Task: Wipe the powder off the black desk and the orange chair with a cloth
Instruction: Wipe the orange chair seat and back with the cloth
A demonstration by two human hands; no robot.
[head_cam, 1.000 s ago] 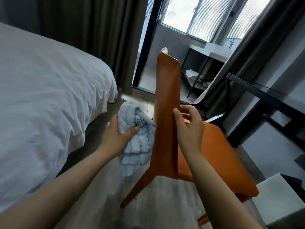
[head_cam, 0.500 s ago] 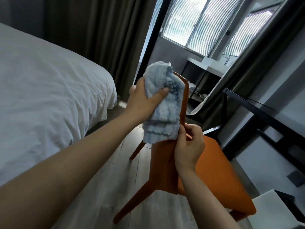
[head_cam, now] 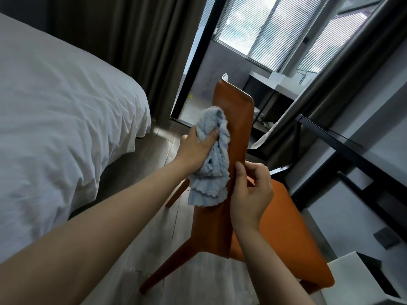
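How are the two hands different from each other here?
The left hand grips a bunched blue cloth against the back of the orange chair; the right hand holds no cloth and pinches the backrest's edge. The left hand is higher up the backrest, the right hand lower. Both are at the same chair.

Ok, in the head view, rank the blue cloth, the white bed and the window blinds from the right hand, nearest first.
1. blue cloth, just left of the right hand.
2. white bed, far left.
3. window blinds, at the back, top.
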